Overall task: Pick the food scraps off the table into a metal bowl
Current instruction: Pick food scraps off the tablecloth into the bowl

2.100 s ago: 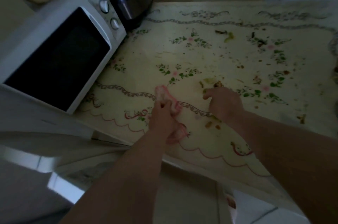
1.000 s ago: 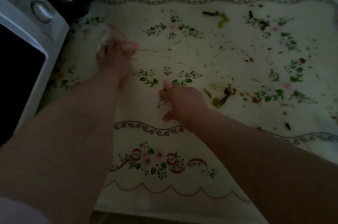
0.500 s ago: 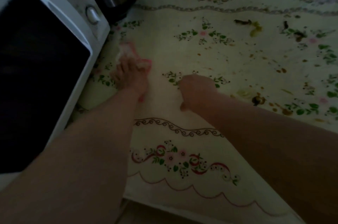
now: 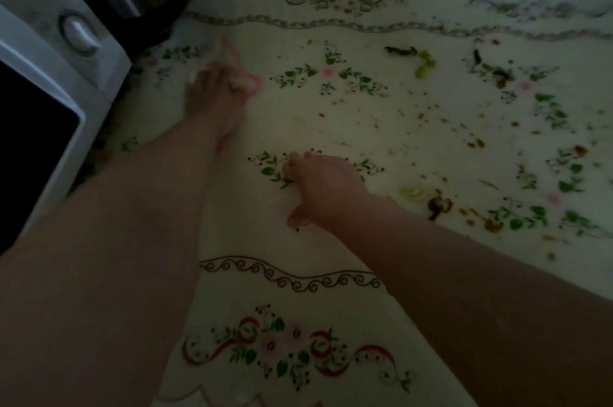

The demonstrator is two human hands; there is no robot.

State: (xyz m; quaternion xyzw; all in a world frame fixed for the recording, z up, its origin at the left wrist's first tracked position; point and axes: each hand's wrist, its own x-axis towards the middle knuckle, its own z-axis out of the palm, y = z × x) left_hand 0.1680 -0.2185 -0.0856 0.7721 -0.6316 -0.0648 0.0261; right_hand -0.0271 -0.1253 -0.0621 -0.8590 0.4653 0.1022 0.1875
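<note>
Farther out: crumpled pink-and-white cloth (image 4: 247, 83).
We note left hand (image 4: 212, 98) fingers curled round it; right hand (image 4: 320, 184) stays, fingers tucked, on floral worktop (image 4: 331, 234).

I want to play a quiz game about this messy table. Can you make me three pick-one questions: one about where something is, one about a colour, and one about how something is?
1. Where does the microwave stand?
A) on the left side
B) on the right side
C) in the middle

2. What colour is the cloth that the left hand grips?
A) blue
B) pink and white
C) black

3. How are the food scraps?
A) heaped in a bowl
B) scattered loose on the tablecloth
C) wrapped in a bag

Answers:
1 A: its white front and dark door fill the picture's left edge.
2 B: pink and white show beside the hand.
3 B: bits lie spread over the right half, and no bowl is in view.
</note>
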